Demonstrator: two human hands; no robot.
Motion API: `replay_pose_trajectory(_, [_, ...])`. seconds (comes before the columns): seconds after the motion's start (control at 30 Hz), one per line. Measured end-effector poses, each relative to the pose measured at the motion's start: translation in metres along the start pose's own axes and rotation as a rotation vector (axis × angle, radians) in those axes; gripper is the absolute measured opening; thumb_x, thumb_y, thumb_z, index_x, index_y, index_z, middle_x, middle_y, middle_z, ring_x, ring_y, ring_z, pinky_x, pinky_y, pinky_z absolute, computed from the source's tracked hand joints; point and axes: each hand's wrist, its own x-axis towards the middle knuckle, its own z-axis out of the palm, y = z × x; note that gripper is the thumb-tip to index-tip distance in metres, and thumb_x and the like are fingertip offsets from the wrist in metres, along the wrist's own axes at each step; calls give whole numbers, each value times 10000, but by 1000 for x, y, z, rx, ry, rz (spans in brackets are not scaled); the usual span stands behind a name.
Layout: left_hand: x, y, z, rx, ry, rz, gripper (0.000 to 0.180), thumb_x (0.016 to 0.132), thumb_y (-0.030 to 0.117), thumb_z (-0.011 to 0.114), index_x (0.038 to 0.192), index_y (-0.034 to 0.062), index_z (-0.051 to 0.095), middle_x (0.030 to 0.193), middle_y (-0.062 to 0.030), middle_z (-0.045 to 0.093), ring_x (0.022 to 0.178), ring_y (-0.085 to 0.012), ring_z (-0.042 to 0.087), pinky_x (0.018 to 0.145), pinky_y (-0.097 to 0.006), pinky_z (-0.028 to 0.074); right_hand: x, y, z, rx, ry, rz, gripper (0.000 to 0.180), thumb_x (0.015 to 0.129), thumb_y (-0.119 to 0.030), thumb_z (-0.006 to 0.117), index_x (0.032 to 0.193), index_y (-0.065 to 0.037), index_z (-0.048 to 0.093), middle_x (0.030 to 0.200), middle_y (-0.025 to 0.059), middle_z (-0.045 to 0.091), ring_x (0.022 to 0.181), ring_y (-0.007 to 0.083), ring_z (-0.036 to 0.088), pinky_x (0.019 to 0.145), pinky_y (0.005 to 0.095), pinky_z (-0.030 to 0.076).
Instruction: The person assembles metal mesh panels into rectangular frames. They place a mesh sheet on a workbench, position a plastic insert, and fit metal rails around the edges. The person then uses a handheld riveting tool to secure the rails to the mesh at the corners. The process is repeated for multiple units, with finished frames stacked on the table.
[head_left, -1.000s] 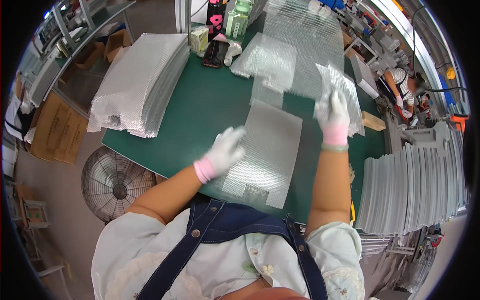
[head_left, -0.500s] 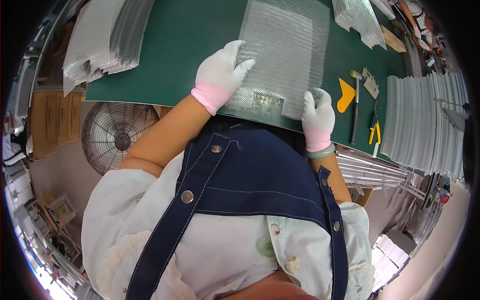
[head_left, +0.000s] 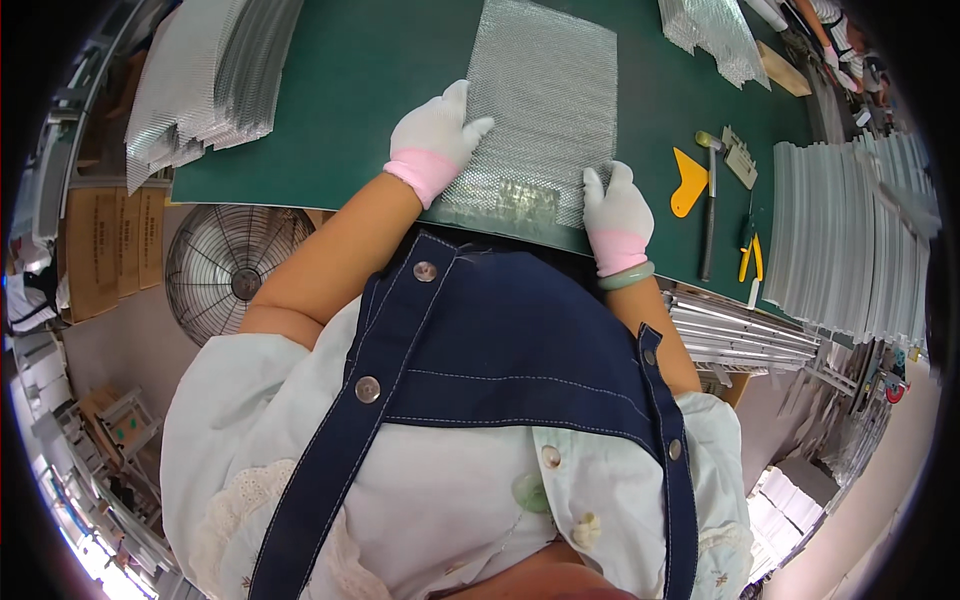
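Silvery metal mesh sheets (head_left: 545, 90) lie flat on the green tabletop, their edges lined up; how many layers there are I cannot tell. A notch shows along the near edge, with a shiny patch in it. My left hand (head_left: 432, 137), in a white glove with a pink cuff, rests at the sheets' left edge, fingers stretched and thumb apart over the mesh. At the near right corner is my right hand (head_left: 617, 212), gloved the same way. Its thumb and fingers are spread against the edge. The undersides of both hands are hidden.
Mesh stacks stand at the left (head_left: 215, 80) and far right (head_left: 712, 40) of the green table (head_left: 360, 90). Right of my hand lie a yellow scraper (head_left: 688, 183), a hammer (head_left: 710, 210) and yellow-handled pliers (head_left: 750, 255). Grey panels (head_left: 845, 240) stand beyond; a fan (head_left: 240, 280) is below left.
The mesh layers, offset before, now lie within one outline whose right edge is farther left. My right hand has moved left with that edge; my left hand has shifted slightly left.
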Motion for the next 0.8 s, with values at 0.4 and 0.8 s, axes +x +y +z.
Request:
replay_pose_trajectory(0.4, [8,12,-5,69,-95,-107,530,912,362,647,1285,10,517,1039,-220,678,978,-393,658,839,-470,525,4,-7,-9,-4,-74,49,463,975,-423,561,1239,-43,545,865,206,712,798,396,700,718,486,552])
replay_pose_trajectory(0.8, [16,-5,7,430,50,396,513,953,340,539,1396,85,507,1445,-148,503,1383,-358,405,1139,-591,255,18,18,-8,-286,-70,-374,735,932,-494,560,1491,-51,380,1534,142,398,1433,326,331,1146,599,229])
